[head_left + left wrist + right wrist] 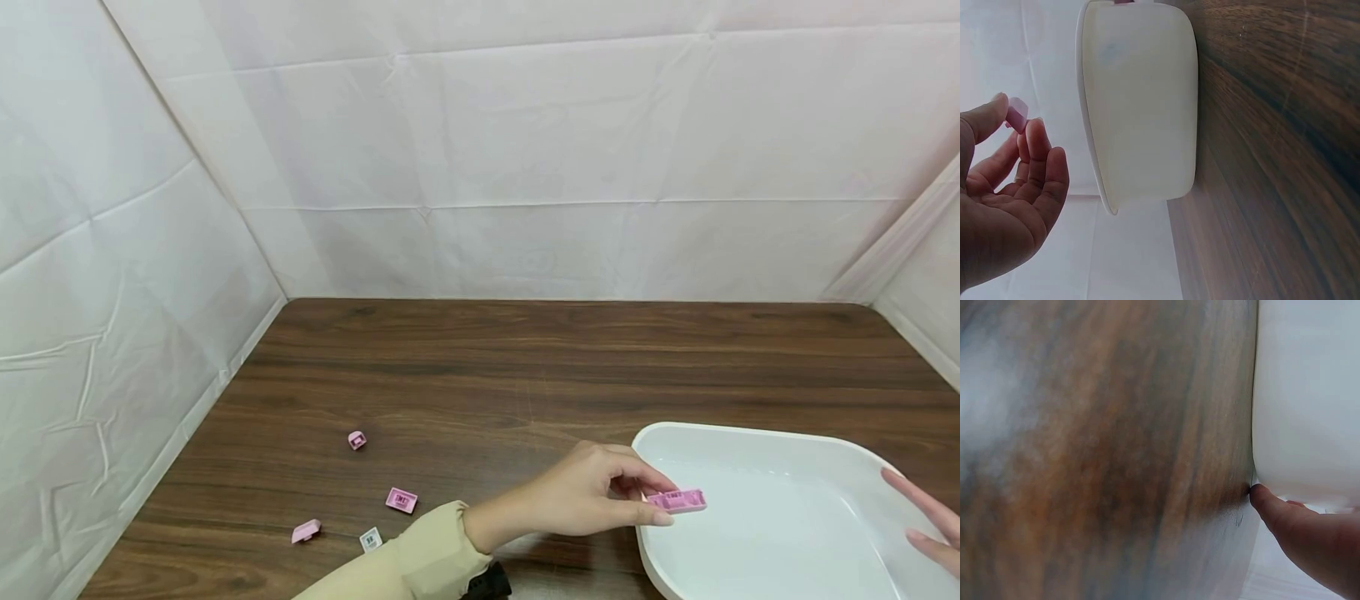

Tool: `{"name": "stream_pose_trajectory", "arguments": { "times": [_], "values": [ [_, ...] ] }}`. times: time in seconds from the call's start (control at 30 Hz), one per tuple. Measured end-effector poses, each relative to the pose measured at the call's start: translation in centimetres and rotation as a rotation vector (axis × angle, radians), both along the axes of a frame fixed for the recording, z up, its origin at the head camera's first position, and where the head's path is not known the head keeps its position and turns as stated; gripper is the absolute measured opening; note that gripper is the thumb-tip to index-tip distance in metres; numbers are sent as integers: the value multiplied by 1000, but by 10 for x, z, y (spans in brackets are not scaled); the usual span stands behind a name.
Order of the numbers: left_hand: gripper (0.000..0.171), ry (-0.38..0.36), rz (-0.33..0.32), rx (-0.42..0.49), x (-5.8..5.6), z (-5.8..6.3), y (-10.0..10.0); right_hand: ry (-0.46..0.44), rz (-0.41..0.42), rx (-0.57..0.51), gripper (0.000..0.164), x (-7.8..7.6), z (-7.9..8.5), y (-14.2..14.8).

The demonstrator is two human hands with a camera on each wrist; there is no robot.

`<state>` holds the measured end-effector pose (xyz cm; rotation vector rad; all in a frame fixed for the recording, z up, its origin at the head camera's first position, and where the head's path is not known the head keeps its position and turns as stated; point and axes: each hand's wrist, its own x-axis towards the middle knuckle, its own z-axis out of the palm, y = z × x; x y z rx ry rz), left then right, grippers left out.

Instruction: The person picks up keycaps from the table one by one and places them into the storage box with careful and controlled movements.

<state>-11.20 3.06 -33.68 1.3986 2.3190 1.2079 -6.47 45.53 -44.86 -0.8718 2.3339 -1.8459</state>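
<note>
My left hand (581, 496) pinches a long pink keycap (684, 501) between thumb and fingers, its hollow underside facing up. The keycap overlaps the inside of a white plastic basin (757, 533) just past its left rim in the head view. In the left wrist view, the pinched keycap (1018, 114) shows end-on at the fingertips, above the level of the basin's rim. At the basin's right side, my right hand (930, 517) is partly out of frame, with fingers extended along the wall. The right wrist view has a fingertip (1260, 492) right at the basin's lower corner.
Left on the brown wooden table (480, 358) lie a small pink keycap (357, 440), an upturned pink one (401, 500), another pink one (306, 531) and a white keycap (371, 540) beside the left sleeve. White cloth (480, 150) walls the table's back and sides.
</note>
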Motion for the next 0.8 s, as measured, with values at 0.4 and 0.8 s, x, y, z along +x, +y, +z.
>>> {"name": "stream_pose_trajectory", "arguments": {
  "times": [0.4,0.8],
  "values": [
    [22,61,6,-83,1,4,11,-38,-20,3,77,2,2,-1],
    [24,55,-8,-124,-1,4,25,-90,13,-44,76,5,7,-6]
  ]
}}
